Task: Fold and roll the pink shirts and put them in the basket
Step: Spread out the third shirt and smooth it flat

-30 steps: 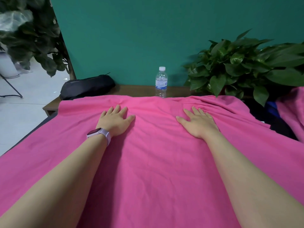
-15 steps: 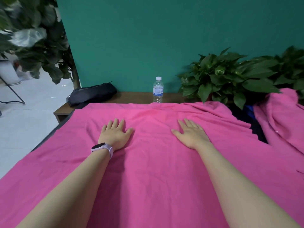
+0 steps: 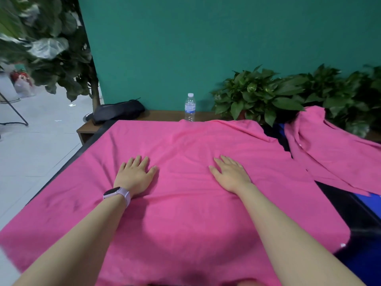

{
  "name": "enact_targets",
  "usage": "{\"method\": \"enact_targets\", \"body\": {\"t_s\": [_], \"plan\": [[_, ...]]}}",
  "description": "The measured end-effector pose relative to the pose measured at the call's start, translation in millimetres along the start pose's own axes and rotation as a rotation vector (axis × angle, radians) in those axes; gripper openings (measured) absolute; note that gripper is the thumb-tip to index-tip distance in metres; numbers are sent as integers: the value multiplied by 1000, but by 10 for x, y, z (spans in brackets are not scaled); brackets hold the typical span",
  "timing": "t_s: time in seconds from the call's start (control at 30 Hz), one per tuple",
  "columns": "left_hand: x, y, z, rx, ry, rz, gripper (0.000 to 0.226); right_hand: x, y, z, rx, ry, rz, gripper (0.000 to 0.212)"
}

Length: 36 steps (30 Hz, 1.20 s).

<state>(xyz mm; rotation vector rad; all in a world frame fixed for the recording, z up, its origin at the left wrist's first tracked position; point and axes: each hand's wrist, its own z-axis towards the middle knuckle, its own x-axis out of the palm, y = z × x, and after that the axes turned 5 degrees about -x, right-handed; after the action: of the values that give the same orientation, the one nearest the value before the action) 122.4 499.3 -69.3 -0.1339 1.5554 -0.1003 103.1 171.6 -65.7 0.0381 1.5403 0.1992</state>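
A large pink shirt (image 3: 185, 203) lies spread flat across the dark table in front of me. My left hand (image 3: 135, 175), with a pale watch on its wrist, presses palm down on the shirt left of centre, fingers straight. My right hand (image 3: 229, 175) lies flat on the shirt right of centre, fingers straight too. A second pink shirt (image 3: 329, 151) lies crumpled at the right, partly over the table edge. No basket is in view.
A clear water bottle (image 3: 189, 107) stands on a wooden ledge behind the table, with a black bag (image 3: 118, 110) to its left. Leafy potted plants (image 3: 268, 96) crowd the back right; a tall plant (image 3: 47, 44) stands at the left. A green wall rises behind.
Both hands have slid toward me over the shirt, staying flat. My view has swung right and pulled back, showing more of the second shirt.
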Motion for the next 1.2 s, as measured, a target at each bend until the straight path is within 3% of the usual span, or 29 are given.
{"method": "enact_targets", "body": {"t_s": [0.33,0.47,0.57,0.9,1.2], "plan": [[-50,-93,-522,-66,-53,28,63,-46,89,-584,36,-7,-74,74],[35,-370,-710,-7,-37,31,77,-15,63,-705,188,67,-56,96],[40,-425,-679,12,-7,42,88,-8,44,-655,199,96,-34,100],[73,-532,-104,-10,25,68,87,-29,-156,-4,175,105,-23,98],[129,-717,1001,-4,44,86,87,-32,-435,1011,164,79,-31,95]]}}
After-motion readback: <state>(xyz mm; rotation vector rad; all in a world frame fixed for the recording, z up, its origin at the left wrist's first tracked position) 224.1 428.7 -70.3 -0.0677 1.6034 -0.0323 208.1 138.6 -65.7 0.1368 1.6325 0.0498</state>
